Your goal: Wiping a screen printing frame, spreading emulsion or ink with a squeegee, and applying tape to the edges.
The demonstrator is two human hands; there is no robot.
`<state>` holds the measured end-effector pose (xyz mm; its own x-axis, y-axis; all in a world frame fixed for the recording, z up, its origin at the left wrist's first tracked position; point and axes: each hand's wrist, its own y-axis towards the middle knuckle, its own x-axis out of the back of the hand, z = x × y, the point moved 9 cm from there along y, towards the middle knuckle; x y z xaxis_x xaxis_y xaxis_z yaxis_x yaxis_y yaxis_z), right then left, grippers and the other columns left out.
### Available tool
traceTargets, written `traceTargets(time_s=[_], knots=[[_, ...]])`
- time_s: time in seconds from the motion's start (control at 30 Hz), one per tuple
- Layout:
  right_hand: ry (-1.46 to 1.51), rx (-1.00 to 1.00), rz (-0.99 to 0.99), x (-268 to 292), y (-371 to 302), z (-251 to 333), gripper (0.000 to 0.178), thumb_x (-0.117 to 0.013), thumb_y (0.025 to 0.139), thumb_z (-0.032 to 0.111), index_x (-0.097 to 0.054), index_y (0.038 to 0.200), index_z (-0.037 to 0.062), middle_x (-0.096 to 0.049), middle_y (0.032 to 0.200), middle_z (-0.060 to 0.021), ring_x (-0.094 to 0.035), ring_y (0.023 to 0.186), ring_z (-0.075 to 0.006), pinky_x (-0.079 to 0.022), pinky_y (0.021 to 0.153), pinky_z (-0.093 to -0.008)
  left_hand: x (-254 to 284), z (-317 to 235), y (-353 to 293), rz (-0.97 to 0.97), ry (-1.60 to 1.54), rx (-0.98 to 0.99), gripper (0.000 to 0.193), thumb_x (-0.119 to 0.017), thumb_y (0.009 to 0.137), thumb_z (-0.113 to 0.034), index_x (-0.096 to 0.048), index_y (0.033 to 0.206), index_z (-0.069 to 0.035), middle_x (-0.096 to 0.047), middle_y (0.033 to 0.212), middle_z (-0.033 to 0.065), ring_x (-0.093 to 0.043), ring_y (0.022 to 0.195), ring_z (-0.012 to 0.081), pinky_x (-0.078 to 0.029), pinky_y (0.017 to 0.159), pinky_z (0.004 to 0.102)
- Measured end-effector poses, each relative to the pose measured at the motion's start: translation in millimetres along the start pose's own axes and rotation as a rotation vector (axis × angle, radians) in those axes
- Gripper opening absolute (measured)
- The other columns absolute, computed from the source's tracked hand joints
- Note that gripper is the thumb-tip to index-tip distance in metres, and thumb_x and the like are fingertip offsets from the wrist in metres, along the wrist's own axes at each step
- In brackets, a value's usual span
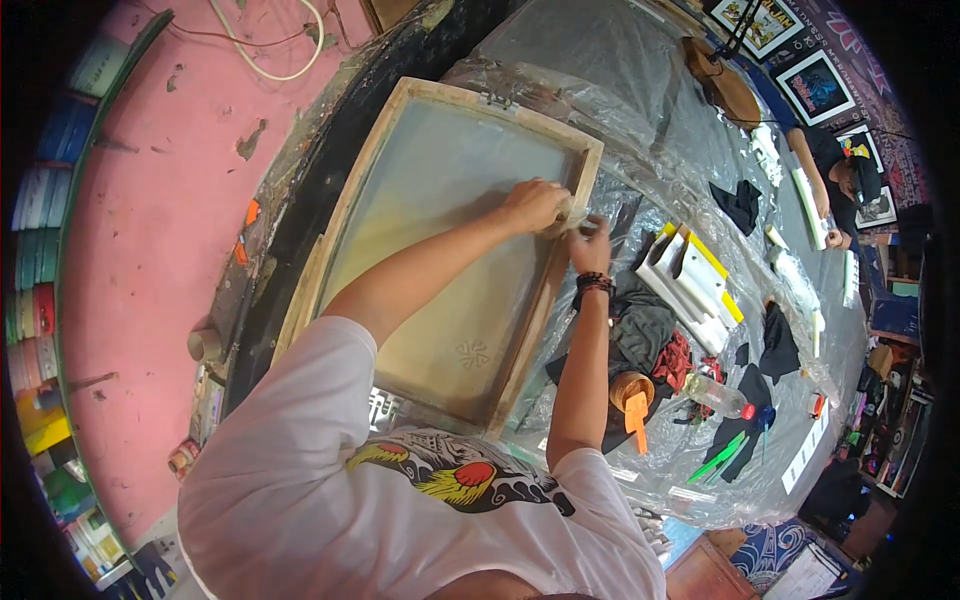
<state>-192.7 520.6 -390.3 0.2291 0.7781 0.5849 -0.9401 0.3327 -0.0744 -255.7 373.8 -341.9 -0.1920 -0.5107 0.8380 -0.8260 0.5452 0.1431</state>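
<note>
A wood-framed printing screen (584, 178) lies at a slant on the plastic-covered table, its mesh grey-blue at the far end and yellowish nearer me. A small flower-like design shows in the near part of the mesh. My left hand (538, 205) reaches across to the right side of the frame with its fingers closed. Just beside it, outside that side, my right hand (590, 245) is closed too, a dark bracelet at its wrist. Between the hands is a pale, translucent strip (568, 217) that looks like tape; its shape is partly hidden by my fingers.
Right of the screen lie white squeegee-like pieces with yellow edges (690, 285), dark cloths (645, 330), a brown tub (630, 388) with an orange spatula (637, 420), and a clear bottle (718, 397). Another person (850, 180) works at the far right. A pink surface (180, 270) is left.
</note>
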Motion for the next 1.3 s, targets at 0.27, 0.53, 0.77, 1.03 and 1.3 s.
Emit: traceTargets(time_s=[0.27,0.53,0.77,1.03,1.3], knots=[[-0.202,-0.034,-0.056,-5,-39,31,0.061,-0.063,0.092,0.040,-0.045,0.136,0.0014,-0.067,0.105,-0.0319,-0.063,0.100,-0.0507,-0.051,0.086,-0.0515,11,18,20,-0.197,-0.294,0.164,0.024,-0.062,0.089,-0.030,-0.069,0.102,-0.011,-0.071,0.087,0.0186,-0.067,0.083,0.0429,-0.051,0.075,0.0511],[-0.210,-0.036,-0.108,3,-47,39,0.068,-0.061,0.094,0.042,-0.041,0.141,-0.0025,-0.063,0.117,-0.0321,-0.061,0.110,-0.0469,-0.048,0.092,-0.0497,103,91,118,-0.452,-0.501,0.517,0.024,-0.062,0.078,-0.018,-0.072,0.097,-0.006,-0.070,0.099,0.0226,-0.067,0.095,0.0416,-0.051,0.082,0.0503],[-0.196,-0.035,-0.102,2,-45,54,0.067,-0.063,0.094,0.038,-0.040,0.143,0.0001,-0.065,0.116,-0.0289,-0.062,0.109,-0.0460,-0.050,0.091,-0.0494,145,116,109,-0.669,-0.925,0.560,0.018,-0.062,0.086,-0.011,-0.070,0.099,-0.002,-0.073,0.091,0.0157,-0.072,0.089,0.0293,-0.054,0.074,0.0428],[-0.153,-0.085,-0.050,-12,-41,42,0.068,-0.062,0.094,0.038,-0.037,0.146,0.0014,-0.065,0.118,-0.0289,-0.062,0.110,-0.0461,-0.050,0.090,-0.0499,81,82,-21,-0.564,-0.838,0.425,0.020,-0.059,0.099,-0.017,-0.066,0.110,-0.002,-0.069,0.094,0.0090,-0.064,0.084,0.0150,-0.051,0.070,0.0317],[-0.117,-0.082,-0.076,-6,-39,11,0.070,-0.062,0.094,0.044,-0.041,0.140,-0.0046,-0.063,0.118,-0.0337,-0.060,0.111,-0.0491,-0.048,0.092,-0.0504,209,171,-123,-0.503,-0.608,0.576,0.046,-0.063,0.098,-0.033,-0.053,0.133,-0.005,-0.067,0.110,0.0109,-0.066,0.094,0.0217,-0.054,0.085,0.0364]])
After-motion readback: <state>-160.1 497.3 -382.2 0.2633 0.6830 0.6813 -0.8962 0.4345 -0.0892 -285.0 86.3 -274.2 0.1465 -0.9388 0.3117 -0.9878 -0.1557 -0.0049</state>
